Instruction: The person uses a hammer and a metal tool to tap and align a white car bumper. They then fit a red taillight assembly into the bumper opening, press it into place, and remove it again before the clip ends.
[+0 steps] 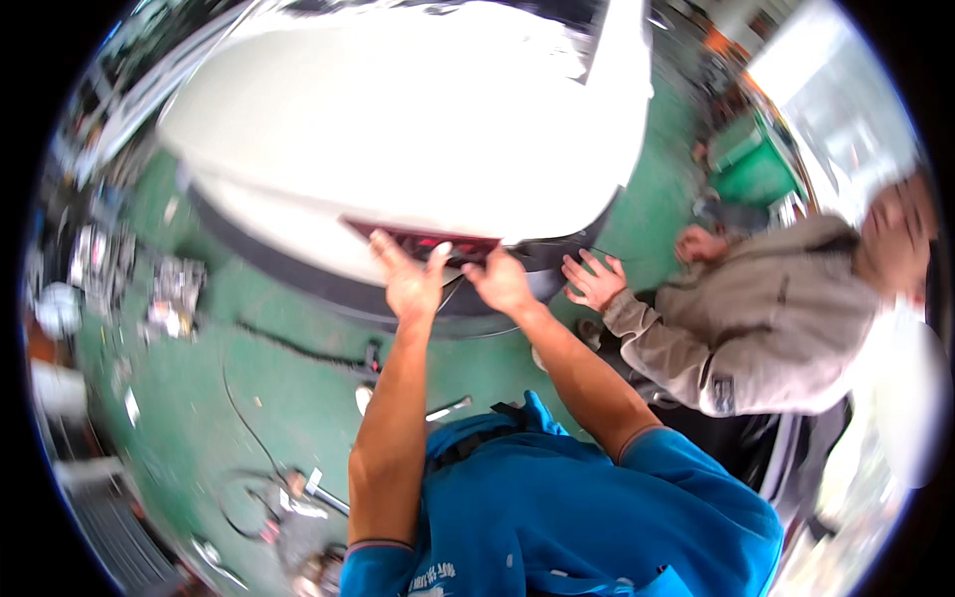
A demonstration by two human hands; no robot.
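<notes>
Nearest, blue shirt: the wearer's torso point(587, 507) fills the lower middle of the frame, with bare forearms running up from it.
Left hand: at the centre of the frame, this hand point(411, 284) lies on the lamp's left part, fingers extended, thumb standing apart.
Right hand: just beside the other, this hand point(500, 282) is at the lamp's lower right edge, fingers bent; whether they grip anything, I cannot tell.
Red lamp: the long, narrow lamp point(470, 245) sits at the centre, against the lower edge of the white bodywork.
Tan jacket: a co-worker point(766, 308) is at the right of the frame, one open hand point(597, 282) near the dark trim.
Green floor: a scuffed green surface point(308, 423) with a dark hose point(298, 348) left of centre and a metal-handled tool point(328, 496) at lower left.
White bodywork: the pale, glaring shell point(398, 129) spans the upper middle, above a black lower trim point(298, 279).
Room edges: grey metal parts point(179, 289) at left; a green bin point(751, 164) and a bright window point(836, 90) at upper right.
</notes>
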